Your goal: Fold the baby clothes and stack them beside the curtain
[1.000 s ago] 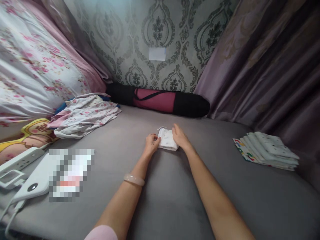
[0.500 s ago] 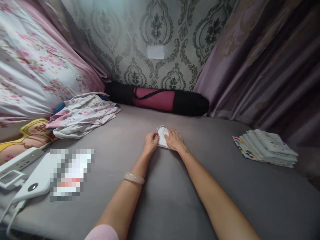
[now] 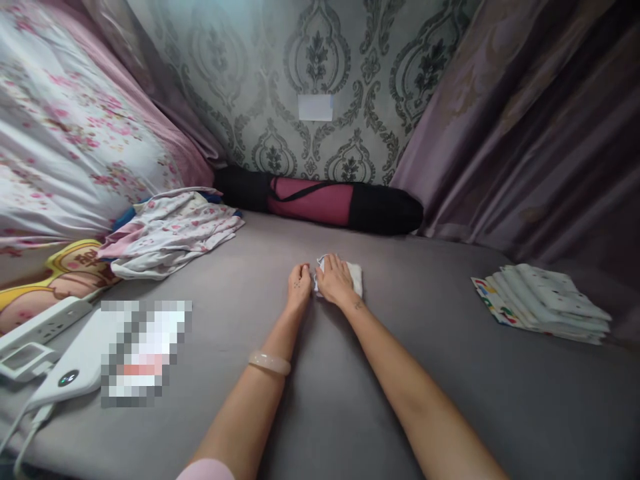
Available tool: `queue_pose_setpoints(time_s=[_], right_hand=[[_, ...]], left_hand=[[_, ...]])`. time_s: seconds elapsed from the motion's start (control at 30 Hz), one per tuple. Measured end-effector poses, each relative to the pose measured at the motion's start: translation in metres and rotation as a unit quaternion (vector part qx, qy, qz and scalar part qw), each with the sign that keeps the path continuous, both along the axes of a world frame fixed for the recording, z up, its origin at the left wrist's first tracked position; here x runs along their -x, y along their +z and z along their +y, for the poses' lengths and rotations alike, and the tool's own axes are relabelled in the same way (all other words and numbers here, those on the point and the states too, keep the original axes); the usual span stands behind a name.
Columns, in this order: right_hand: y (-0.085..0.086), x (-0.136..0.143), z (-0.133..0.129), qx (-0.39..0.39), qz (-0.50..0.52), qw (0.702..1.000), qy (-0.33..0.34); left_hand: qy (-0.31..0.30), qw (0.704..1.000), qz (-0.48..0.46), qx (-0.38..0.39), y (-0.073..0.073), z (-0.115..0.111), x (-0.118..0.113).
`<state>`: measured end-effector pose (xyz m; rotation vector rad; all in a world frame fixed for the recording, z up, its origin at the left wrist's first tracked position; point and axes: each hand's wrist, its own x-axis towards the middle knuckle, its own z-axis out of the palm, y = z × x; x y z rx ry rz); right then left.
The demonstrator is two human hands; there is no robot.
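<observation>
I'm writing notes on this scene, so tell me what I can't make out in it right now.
All in the head view:
- White folded cloth: its middle is hidden under the right hand.
- Flat item on the left: blurred by large pixel blocks.
- White cable: its far end is cut off at the bottom-left corner.
- Pink sleeve: cut off by the bottom edge.

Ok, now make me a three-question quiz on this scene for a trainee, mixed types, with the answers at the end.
1. Which hand lies flat on the white cloth?
2. True or false: the left arm wears a bangle.
3. Fill the gap: from the wearer's view, the folded stack lies to the ____ of the white cloth.

Key:
1. The right hand.
2. True.
3. Right.
</observation>
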<state>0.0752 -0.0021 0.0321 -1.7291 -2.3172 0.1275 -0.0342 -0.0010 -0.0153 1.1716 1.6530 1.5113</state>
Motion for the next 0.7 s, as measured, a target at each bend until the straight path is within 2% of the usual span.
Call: queue_pose_setpoints(time_s=[0.1,0.2,0.5,0.7], right_hand=[[-0.013,0.008,0.001,0.013,0.002,1.0,-0.007],[-0.019,0.009,0.001,0.028,0.001,1.0,-0.004],[-0.003,0.004,-0.006,0.049,0.026,0.998,0.014],[0.006,-0.016,-0.032,0.069,0.046,0.99,0.114]], left_hand=[[0.02,1.0,-0.001,0.019,-0.002,0.002,0.0],[0.026,0.999,0.016,0.026,-0.002,0.002,0.001],[0.005,0.994,0.097,0.041,-0.002,0.002,0.003],[-0.034,0.984,0.164,0.059,0.0,0.007,0.005]])
